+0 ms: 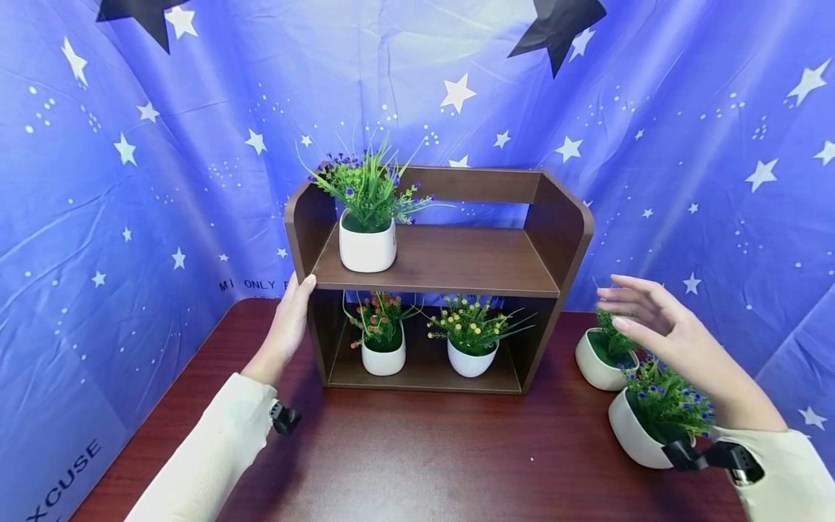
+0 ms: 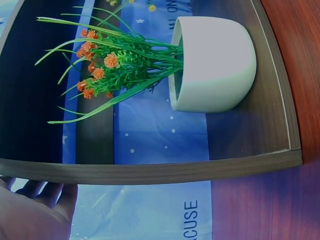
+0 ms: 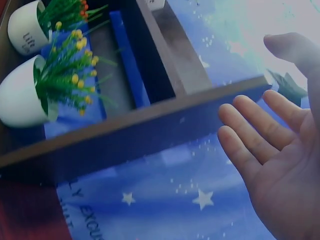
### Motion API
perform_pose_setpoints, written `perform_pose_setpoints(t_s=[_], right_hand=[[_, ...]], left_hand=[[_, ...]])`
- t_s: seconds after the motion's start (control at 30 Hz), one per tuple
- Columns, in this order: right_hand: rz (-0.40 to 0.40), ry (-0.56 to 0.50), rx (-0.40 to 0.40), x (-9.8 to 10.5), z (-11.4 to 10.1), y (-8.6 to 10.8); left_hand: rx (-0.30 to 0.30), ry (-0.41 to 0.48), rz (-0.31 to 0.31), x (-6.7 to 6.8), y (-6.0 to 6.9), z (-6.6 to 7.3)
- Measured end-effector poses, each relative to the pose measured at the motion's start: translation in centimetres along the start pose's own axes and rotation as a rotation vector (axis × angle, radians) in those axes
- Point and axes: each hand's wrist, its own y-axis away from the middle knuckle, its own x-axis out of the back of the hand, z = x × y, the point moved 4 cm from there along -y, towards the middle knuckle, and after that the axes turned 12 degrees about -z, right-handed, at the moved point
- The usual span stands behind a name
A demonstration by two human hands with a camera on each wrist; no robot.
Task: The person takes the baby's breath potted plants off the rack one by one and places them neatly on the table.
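Note:
My left hand [image 1: 290, 322] holds the left side panel of a brown two-tier shelf [image 1: 443, 283]. Its thumb lies on the panel's front edge, and the other fingers are on the outer side. To the right of the shelf, my right hand [image 1: 678, 337] is raised with nothing in it, fingers apart, palm toward the shelf. Below it are two white-potted plants, a green one [image 1: 603, 359] partly hidden by the hand and a blue-flowered one [image 1: 646, 428]. A purple-flowered potted plant [image 1: 367, 243] stands on the upper tier, at the left.
On the lower tier are an orange-flowered potted plant [image 1: 383, 355] and a yellow-flowered potted plant [image 1: 472, 355]. The shelf stands on a dark red table [image 1: 391, 449]. A blue star-printed cloth [image 1: 215, 145] hangs behind and at both sides.

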Motion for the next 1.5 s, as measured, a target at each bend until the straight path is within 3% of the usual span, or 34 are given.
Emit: perform_pose_setpoints(t_s=[0.23,0.33,0.47,1.07,1.5], right_hand=[[-0.023,0.015,-0.014,-1.3,-1.1,-1.7],[-0.036,-0.006,0.01,-1.8,-1.4,-2.7],[-0.066,-0.03,0.064,-2.5,-1.7,-4.1],[-0.129,-0.087,0.053,-6.4,-2.3,-10.3],[-0.107,-0.092,0.044,-9.6,-2.8,-14.3]], left_hand=[[0.001,0.01,-0.006,-0.3,0.9,2.0],[0.0,0.008,-0.002,-0.2,0.8,1.5],[-0.012,0.01,0.006,0.0,-0.1,-0.2],[-0.019,-0.012,0.015,-0.2,0.2,0.2],[-0.023,-0.028,0.028,-0.2,0.2,0.2]])
